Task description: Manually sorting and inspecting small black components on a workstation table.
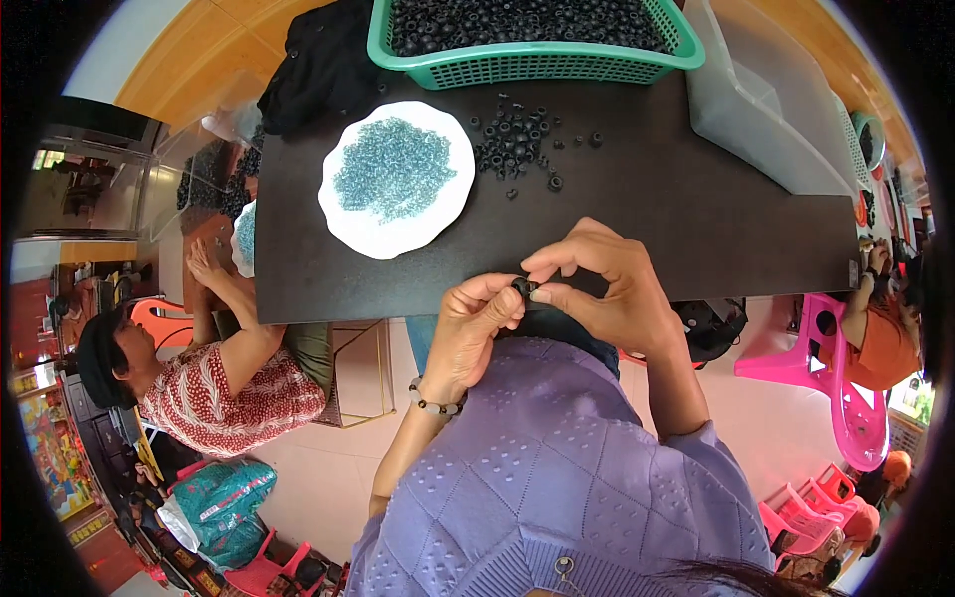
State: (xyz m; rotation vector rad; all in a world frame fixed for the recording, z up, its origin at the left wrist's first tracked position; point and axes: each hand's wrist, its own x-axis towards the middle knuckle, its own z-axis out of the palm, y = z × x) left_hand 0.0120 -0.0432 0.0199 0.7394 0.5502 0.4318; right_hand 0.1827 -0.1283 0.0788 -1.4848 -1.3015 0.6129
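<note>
Just off the table's front edge, my left hand [476, 316] pinches a small round black piece [523, 286] between thumb and index finger. My right hand [612, 289] meets it from the other side, index fingertip and thumb tip curled against the same piece. What else may be between the fingertips is too small to make out. A white scalloped plate [396, 239] lies beyond my left hand, with many small translucent bluish pieces [393, 169] heaped on it. Beside the plate, loose black round pieces [517, 137] are scattered on the dark table [637, 219].
A green basket [557, 68] full of black pieces stands at the far side. Black cloth [323, 65] lies at the far left, and a translucent plastic bin [766, 109] at the right. Another person [234, 383] sits at the left; pink stools [826, 368] stand at the right.
</note>
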